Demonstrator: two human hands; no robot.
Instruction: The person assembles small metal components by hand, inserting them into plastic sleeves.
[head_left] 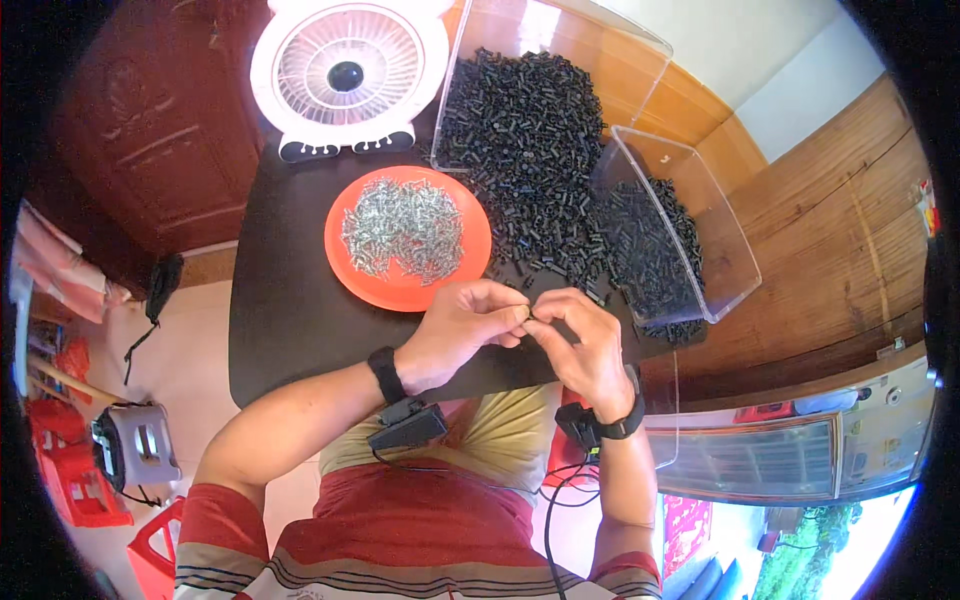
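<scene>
My left hand (470,325) and my right hand (583,345) meet over the table's near edge, fingertips pinched together. Between them is a small black part (529,313), mostly covered by the fingers. Just beyond my left hand, an orange-red plate (340,262) bears a heap of small silver metal pieces (403,228), which look like screws or pins. Past my right hand spreads a big pile of short black tubular parts (535,170), some of them loose near my fingertips.
A clear plastic bin (640,45) lies behind the black pile, and another clear bin (738,275) leans at the right with more black parts. A white fan (350,80) stands at the back left of the dark table (290,330). A cable (550,530) hangs by my right forearm.
</scene>
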